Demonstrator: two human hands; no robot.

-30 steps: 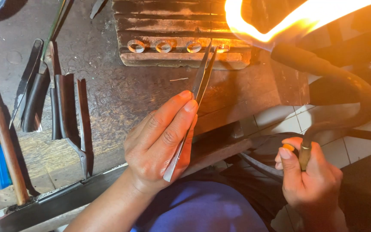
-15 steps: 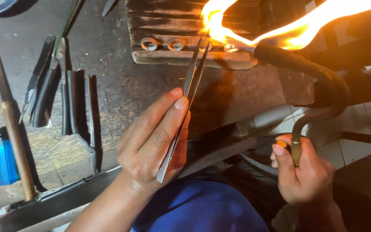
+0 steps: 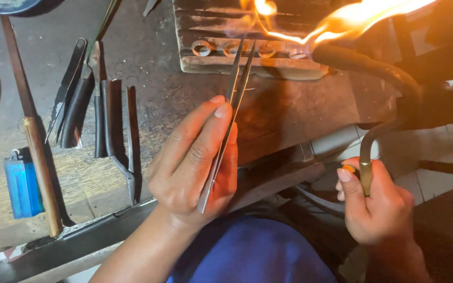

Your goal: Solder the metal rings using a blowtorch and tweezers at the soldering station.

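My left hand (image 3: 195, 167) pinches the long tweezers (image 3: 226, 120) between the thumb and the first fingers, and the tips point up at the charred block (image 3: 247, 57) at the far edge of the table (image 3: 289, 110). My right hand (image 3: 376, 204) is closed around the brass handle of the torch (image 3: 365, 68), low and to the right, away from the table, with the thumb beside a small orange knob.

What is different from a second ago: the flame (image 3: 342, 21) now lies flatter and more to the left. Before, it burned up and to the right of the block; now its tongue sweeps over the row of rings (image 3: 247, 50), which sit in a groove of the block. The tweezers also stand closer to the rings than before, the tips almost at the groove between two of them, but I cannot tell if they touch any ring. My right hand looks a little lower than before.

I judge that the heat now goes on the rings directly, and the tweezers wait just beside the hot zone.

On the left of the table lie dark pliers (image 3: 106, 115), a wooden-handled tool (image 3: 35, 152) and a blue lighter (image 3: 22, 186), well apart from the hands.
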